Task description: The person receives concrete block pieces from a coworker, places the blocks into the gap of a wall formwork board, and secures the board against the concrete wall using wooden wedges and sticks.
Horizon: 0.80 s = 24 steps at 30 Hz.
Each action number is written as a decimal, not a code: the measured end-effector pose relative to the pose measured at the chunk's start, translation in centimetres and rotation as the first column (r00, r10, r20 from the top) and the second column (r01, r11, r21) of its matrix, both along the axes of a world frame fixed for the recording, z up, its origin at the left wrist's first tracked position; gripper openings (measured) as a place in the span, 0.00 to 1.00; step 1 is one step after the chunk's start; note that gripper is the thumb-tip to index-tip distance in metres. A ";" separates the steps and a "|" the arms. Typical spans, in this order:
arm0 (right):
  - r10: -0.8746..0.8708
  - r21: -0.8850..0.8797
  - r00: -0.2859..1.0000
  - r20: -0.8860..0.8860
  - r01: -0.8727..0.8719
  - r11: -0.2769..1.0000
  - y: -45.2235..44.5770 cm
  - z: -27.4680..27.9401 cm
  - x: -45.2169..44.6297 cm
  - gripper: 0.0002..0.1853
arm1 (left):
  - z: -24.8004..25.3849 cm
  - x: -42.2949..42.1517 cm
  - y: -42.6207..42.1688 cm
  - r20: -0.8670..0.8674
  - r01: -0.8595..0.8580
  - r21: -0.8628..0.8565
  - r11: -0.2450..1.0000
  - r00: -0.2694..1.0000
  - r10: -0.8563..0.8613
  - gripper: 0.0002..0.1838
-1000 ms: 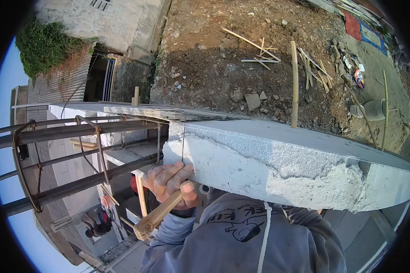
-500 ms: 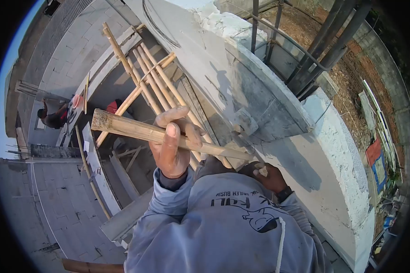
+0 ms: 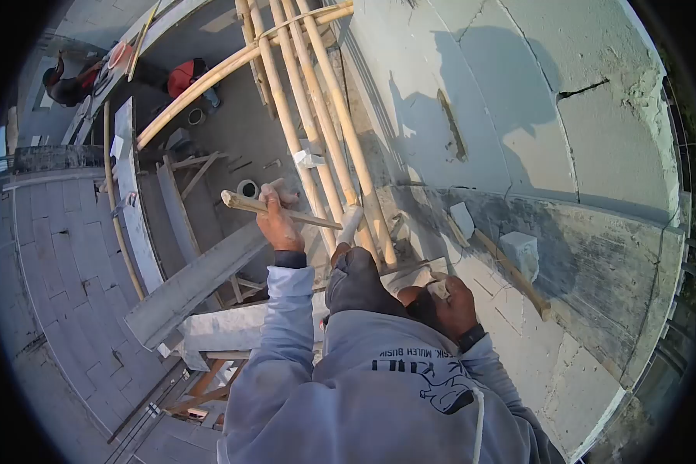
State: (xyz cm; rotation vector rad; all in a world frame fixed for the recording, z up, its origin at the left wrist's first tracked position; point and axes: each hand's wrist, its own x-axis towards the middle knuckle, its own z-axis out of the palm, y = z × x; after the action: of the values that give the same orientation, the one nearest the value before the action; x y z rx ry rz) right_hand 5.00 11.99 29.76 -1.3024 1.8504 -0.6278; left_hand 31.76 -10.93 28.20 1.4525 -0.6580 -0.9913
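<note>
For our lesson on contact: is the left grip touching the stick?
Touching: the head view shows the left grip clasping the stick, its thumb laid across it.

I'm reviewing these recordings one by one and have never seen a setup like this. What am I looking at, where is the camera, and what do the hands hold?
There is no machine here: a person works with two bare hands. The camera sits on their head, looking down past their own grey sweatshirt. The left hand grips a wooden stick. The right hand is curled by something pale, too unclear to name. There is no tabletop: ahead are bamboo poles, and on the picture's right a block wall. Farther off are two other people.
</note>
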 end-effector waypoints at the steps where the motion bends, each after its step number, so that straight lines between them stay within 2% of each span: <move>1: 0.013 0.006 1.000 0.003 -0.013 1.000 -2.2 -0.3 0.6 0.14 | -1.3 0.1 -0.5 -0.066 0.046 0.059 0.997 0.997 -0.042 0.26; 3: 0.033 0.005 0.999 0.004 -0.033 0.999 -7.8 -1.0 1.9 0.15 | -3.8 -0.3 -1.6 -0.211 0.149 0.151 0.977 0.971 -0.115 0.28; 4: -0.007 -0.053 0.998 0.064 0.011 0.999 -10.2 -3.1 2.9 0.16 | -5.6 -0.6 -2.1 -0.324 0.233 0.186 0.954 0.932 -0.164 0.29; 6: 0.052 -0.090 0.996 0.065 -0.046 0.995 -15.2 -5.7 5.0 0.16 | -8.5 -1.9 -2.3 -0.516 0.387 0.223 0.895 0.826 -0.228 0.31; 10: 0.210 -0.146 0.978 -0.005 -0.208 0.967 -20.1 -13.4 9.0 0.19 | -14.3 -3.7 -5.1 -0.745 0.578 0.184 0.795 0.610 -0.272 0.31; 13: 0.274 0.170 0.960 -0.052 -0.262 0.950 -20.9 -20.3 9.5 0.20 | -19.7 -4.0 -8.1 -0.651 0.610 0.170 0.774 0.659 -0.376 0.38; 14: 0.195 0.156 0.981 -0.015 -0.191 0.969 -20.8 -22.9 9.3 0.17 | -22.4 -3.3 -9.0 -0.535 0.643 0.111 0.758 0.681 -0.499 0.48; 16: 0.030 0.145 0.998 0.055 -0.037 0.989 -19.5 -27.9 8.5 0.11 | -28.3 -1.3 -11.3 -0.216 0.644 0.174 0.745 0.763 -0.609 0.54; 17: -0.069 0.202 0.994 0.088 0.050 0.978 -19.0 -29.7 8.1 0.11 | -32.7 0.9 -12.1 0.260 0.622 0.338 0.706 0.659 -0.706 0.54; 18: -0.172 0.261 0.978 0.115 0.137 0.956 -18.7 -31.3 7.7 0.11 | -35.6 2.6 -13.2 0.453 0.532 0.469 0.705 0.541 -0.709 0.56; 19: -0.275 0.314 0.952 0.135 0.222 0.923 -18.5 -33.0 7.4 0.10 | -40.5 4.8 -13.9 0.688 0.457 0.470 0.755 0.346 -0.638 0.56; 20: -0.317 0.323 0.937 0.144 0.259 0.910 -18.0 -34.8 7.0 0.09 | -43.3 6.4 -14.7 0.727 0.301 0.627 0.718 0.104 -0.679 0.56; 21: -0.361 0.332 0.921 0.148 0.298 0.895 -17.4 -36.5 6.6 0.09 | -45.6 7.7 -15.6 0.668 0.215 0.731 0.648 -0.031 -0.743 0.56; 22: -0.405 0.335 0.902 0.148 0.340 0.879 -16.9 -38.0 6.2 0.08 | -47.8 8.9 -16.6 0.587 0.196 0.807 0.558 -0.155 -0.795 0.55; 24: -0.376 0.355 0.921 0.104 0.318 0.879 -16.3 -40.1 5.4 0.08 | -51.9 10.0 -18.2 0.555 0.233 0.832 0.504 -0.357 -0.751 0.54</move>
State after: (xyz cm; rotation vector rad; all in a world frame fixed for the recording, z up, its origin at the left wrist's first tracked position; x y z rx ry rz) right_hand 10.42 -4.26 -10.33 -0.6777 1.9604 -0.5590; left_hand 41.80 -29.17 -23.72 2.1797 -2.7365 -0.4552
